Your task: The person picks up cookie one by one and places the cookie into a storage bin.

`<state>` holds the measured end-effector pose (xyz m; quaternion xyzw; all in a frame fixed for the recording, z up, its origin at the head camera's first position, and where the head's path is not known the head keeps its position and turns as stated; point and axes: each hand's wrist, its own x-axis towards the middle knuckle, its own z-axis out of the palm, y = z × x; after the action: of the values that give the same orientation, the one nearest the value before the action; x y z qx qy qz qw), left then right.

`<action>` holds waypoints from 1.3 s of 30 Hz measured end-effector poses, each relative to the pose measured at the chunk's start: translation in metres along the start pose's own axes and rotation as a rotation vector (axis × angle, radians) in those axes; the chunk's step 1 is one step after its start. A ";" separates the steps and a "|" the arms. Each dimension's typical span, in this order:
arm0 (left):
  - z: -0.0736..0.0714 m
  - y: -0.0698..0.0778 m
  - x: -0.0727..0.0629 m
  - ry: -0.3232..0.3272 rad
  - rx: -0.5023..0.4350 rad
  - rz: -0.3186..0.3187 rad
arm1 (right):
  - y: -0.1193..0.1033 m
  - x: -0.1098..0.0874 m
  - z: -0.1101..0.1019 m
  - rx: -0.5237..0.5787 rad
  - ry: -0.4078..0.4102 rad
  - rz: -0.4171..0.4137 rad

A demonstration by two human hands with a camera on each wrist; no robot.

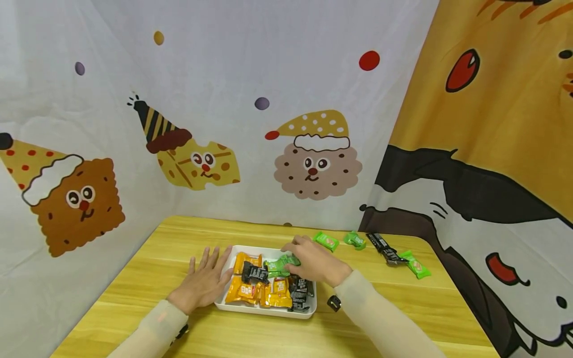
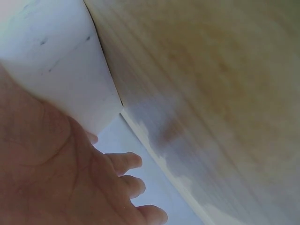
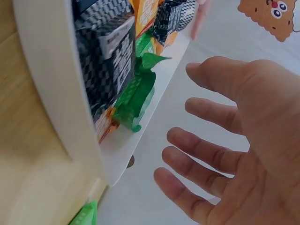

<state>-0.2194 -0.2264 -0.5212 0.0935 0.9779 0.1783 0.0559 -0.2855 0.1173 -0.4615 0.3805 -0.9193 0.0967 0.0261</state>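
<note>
A white tray (image 1: pixel 250 312) on the wooden table holds several orange packets (image 1: pixel 276 293), black packets (image 1: pixel 254 272) and green packets (image 1: pixel 277 267) of wrapped snacks. My left hand (image 1: pixel 203 281) is at the tray's left rim, its fingers spread and straight; the left wrist view shows its bare palm (image 2: pixel 56 159). Over the tray's right back side, my right hand (image 1: pixel 315 261) is close to a green packet. The right wrist view shows that hand (image 3: pixel 225 140) with fingers apart and nothing held, beside the tray wall (image 3: pixel 47 84).
Beyond the tray, to the back right of the table (image 1: pixel 147 278), lie green packets (image 1: pixel 326 241) and black packets (image 1: pixel 386 248), with another green packet (image 1: pixel 415 264) farthest right. A printed cartoon curtain (image 1: pixel 233 59) hangs behind the table's back edge.
</note>
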 end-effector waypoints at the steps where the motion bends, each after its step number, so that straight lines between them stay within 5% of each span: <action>1: 0.000 0.000 0.000 0.001 -0.001 0.000 | 0.002 -0.002 0.000 0.008 0.012 0.000; 16: 0.000 -0.001 -0.001 0.008 -0.001 0.003 | 0.041 -0.034 0.000 0.056 0.105 0.157; 39: 0.000 0.000 -0.001 0.009 0.001 0.000 | 0.148 -0.116 0.006 0.030 0.126 0.420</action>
<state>-0.2183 -0.2266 -0.5214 0.0928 0.9782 0.1784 0.0516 -0.3078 0.2988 -0.5051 0.1743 -0.9734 0.1375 0.0571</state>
